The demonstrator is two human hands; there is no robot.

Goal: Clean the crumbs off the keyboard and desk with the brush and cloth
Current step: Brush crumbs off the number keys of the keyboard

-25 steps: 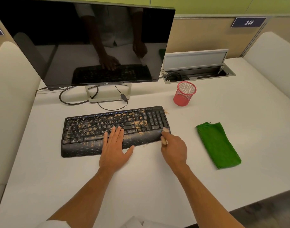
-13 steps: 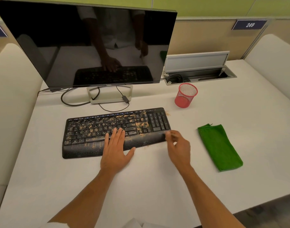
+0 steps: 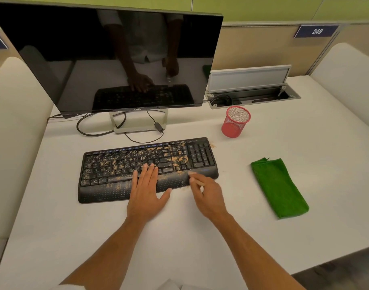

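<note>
My left hand lies flat on the keyboard, palm on the wrist rest, fingers straight and close together over the lower keys, thumb splayed right. My right hand sits at the keyboard's front right edge, fingers curled round the brush, its pale tip on the wrist rest below the number pad. Both forearms reach in from the near edge of the desk. Crumbs cover the keys. The cloth lies folded well right.
</note>
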